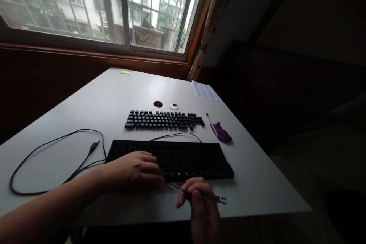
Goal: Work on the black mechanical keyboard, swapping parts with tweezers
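Note:
A black keyboard base (197, 160) lies near the front of the white desk, most of its keycaps off and a few pale-marked ones left along its front row. My left hand (137, 169) rests over its left front part with fingers bent down at the front edge; the thumb and fingertips are mostly hidden. In front of the keyboard, my right hand (201, 198) is closed around a keycap puller (214, 198). Two thin wires stick out of its left end and a small forked tip out of the right, apart from the keyboard.
Loose black keycaps (166, 120) stand in rows behind the keyboard. Right of them a brush (212, 125) leans on a purple cloth (223, 132). A USB cable (37, 148) loops at left. Farther back are a cable hole (158, 104), its cover (174, 106) and paper (205, 91).

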`<state>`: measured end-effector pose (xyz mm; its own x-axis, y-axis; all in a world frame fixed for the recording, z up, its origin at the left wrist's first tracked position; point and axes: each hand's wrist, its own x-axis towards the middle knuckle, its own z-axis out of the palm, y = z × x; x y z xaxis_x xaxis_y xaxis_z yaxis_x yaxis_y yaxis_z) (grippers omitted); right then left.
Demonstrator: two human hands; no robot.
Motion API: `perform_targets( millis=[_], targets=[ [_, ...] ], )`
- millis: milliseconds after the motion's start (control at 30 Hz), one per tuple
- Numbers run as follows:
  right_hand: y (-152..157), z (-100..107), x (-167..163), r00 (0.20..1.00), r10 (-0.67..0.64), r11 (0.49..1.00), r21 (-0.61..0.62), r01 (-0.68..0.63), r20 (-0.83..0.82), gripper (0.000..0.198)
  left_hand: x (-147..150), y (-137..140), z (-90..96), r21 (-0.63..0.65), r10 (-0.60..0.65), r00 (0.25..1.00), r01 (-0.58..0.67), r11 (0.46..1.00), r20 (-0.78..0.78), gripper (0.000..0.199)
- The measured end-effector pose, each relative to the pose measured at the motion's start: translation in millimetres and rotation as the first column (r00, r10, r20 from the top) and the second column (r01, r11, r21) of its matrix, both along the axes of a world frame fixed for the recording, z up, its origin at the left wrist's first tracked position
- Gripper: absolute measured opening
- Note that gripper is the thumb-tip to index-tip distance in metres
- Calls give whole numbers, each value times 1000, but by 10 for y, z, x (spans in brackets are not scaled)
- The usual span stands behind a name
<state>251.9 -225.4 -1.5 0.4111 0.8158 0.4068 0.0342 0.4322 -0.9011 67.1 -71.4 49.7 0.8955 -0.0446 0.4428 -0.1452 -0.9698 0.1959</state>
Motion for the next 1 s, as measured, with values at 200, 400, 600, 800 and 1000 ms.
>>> perform_targets(
  millis=[200, 400, 600, 800, 1000],
  targets=[
    [3, 209, 796, 959, -265, 962, -43, 270, 100, 23, 23, 113, -100, -87, 75, 995, -81, 993, -72, 34],
    [14, 295, 1471, 834, -329, 886, -161, 436, 444, 36, 29, 158, -165, -124, 61, 987, -80, 989, -150, 48],
    [156, 326, 1566, 742, -205, 846, -265, 462, 638, 42, 30, 158, -165, -145, 47, 987, -70, 987, -152, 46],
    [302, 365, 1539, 712, -107, 829, -333, 449, 694, 47, 34, 172, -166, -154, 48, 982, -77, 985, -183, 43],
    [392, 381, 1541, 746, -21, 794, -442, 417, 666, 50, 32, 173, -161, -156, 46, 983, -74, 985, -175, 44]
  ],
)
